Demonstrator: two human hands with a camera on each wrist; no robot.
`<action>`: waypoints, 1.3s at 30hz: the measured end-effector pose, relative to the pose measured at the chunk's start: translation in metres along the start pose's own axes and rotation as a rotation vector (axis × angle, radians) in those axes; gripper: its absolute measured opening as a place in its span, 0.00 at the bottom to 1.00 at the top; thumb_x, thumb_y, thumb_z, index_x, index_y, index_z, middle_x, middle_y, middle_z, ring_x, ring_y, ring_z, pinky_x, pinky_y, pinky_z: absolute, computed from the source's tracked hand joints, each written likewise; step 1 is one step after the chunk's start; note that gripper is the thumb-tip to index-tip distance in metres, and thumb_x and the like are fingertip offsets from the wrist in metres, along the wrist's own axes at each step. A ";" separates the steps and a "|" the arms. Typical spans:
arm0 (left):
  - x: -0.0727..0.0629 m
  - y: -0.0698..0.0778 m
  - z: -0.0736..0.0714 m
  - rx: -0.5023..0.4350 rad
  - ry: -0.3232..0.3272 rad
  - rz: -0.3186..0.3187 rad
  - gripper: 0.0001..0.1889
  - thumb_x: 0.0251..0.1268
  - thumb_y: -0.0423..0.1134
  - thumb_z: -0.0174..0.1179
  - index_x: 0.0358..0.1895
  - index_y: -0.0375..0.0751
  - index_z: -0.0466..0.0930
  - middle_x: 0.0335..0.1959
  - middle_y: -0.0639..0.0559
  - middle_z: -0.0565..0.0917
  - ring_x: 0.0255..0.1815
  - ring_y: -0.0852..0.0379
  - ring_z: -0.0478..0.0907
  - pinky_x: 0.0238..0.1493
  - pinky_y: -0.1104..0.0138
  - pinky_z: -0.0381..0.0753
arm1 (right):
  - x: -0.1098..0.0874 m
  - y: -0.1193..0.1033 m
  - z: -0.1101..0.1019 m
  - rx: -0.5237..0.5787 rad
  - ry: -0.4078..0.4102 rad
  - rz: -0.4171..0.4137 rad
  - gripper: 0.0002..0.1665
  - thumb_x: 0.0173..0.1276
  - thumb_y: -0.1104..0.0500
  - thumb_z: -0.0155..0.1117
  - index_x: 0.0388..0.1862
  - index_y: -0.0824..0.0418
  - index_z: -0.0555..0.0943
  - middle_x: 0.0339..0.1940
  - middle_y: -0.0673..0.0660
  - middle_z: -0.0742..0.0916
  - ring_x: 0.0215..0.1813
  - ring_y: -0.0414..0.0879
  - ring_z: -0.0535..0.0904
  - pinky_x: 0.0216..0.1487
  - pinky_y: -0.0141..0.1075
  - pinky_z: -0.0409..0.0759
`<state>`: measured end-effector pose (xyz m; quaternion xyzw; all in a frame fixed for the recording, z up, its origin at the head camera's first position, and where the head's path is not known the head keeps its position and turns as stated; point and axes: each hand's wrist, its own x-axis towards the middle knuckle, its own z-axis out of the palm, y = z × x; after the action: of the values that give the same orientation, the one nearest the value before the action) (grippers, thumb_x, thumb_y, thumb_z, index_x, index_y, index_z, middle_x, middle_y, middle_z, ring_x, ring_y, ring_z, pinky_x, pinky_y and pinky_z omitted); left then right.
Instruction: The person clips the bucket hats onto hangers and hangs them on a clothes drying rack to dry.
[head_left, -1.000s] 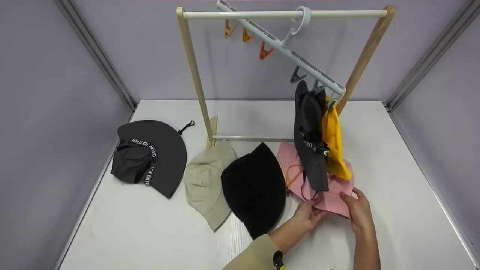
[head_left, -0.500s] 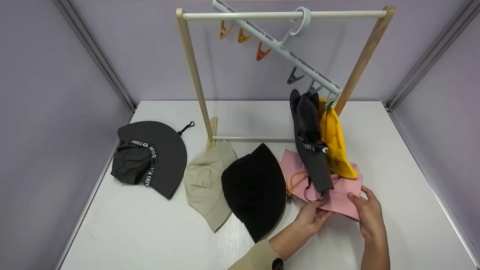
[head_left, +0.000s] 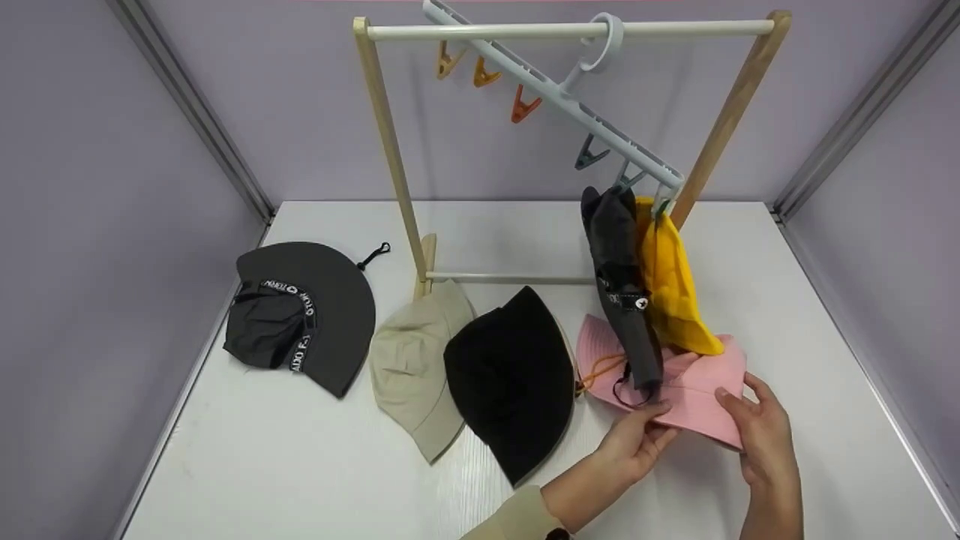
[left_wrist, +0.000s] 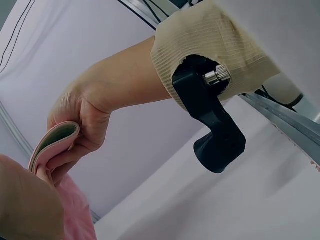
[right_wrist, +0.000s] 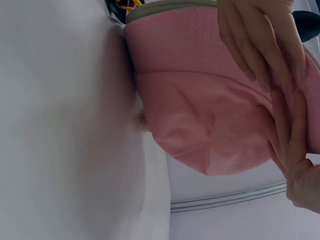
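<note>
Both hands grip a pink bucket hat [head_left: 697, 405], which hangs low over the table. My left hand [head_left: 634, 446] pinches its brim near the front, with the thumb on top. My right hand [head_left: 765, 427] holds the brim's right side, and in the left wrist view the fabric folds inside the fingers of that right hand [left_wrist: 82, 120]. In the right wrist view the pink crown [right_wrist: 200, 125] bulges below the hands. A dark grey hat [head_left: 622, 292] and a yellow hat [head_left: 675, 292] hang from clips and hide part of the pink one. An orange cord [head_left: 600, 371] trails at its left.
A white clip hanger [head_left: 555, 94] hangs slanted from the rack's rail [head_left: 487, 31], with several clips, such as an orange clip [head_left: 523, 105]. On the white table [head_left: 300, 465] lie a black bucket hat [head_left: 510, 382], a beige bucket hat [head_left: 409, 360] and another dark grey hat [head_left: 337, 315].
Both hands have moved right and slightly toward the person with the pink hat. The hanging dark grey hat has turned narrower to view, and the yellow one has swung a little right.
</note>
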<state>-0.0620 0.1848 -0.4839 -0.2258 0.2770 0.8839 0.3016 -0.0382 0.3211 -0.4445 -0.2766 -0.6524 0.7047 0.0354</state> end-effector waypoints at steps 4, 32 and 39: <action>-0.009 0.003 0.007 -0.049 -0.013 -0.046 0.08 0.61 0.24 0.54 0.42 0.24 0.74 0.38 0.39 0.81 0.46 0.47 0.77 0.46 0.64 0.74 | -0.007 -0.007 -0.002 0.033 0.002 -0.015 0.41 0.66 0.58 0.59 0.69 0.64 0.48 0.28 0.49 0.84 0.30 0.45 0.83 0.29 0.35 0.79; -0.064 0.076 0.007 1.082 -0.515 0.396 0.14 0.67 0.40 0.53 0.51 0.37 0.75 0.45 0.56 0.80 0.42 0.66 0.77 0.38 0.71 0.76 | -0.085 -0.038 -0.016 -0.013 -0.084 -0.576 0.29 0.57 0.82 0.55 0.60 0.70 0.70 0.31 0.57 0.86 0.23 0.43 0.81 0.20 0.31 0.76; -0.073 0.089 0.019 1.135 -0.623 0.270 0.25 0.71 0.45 0.48 0.67 0.41 0.57 0.61 0.53 0.69 0.54 0.67 0.70 0.44 0.73 0.73 | -0.082 -0.045 0.005 -0.343 -0.319 -1.030 0.21 0.54 0.80 0.61 0.49 0.79 0.75 0.39 0.53 0.86 0.32 0.36 0.80 0.30 0.23 0.75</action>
<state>-0.0723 0.1083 -0.3966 0.2709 0.6255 0.6549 0.3264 0.0151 0.2895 -0.3744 0.1858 -0.8056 0.5133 0.2302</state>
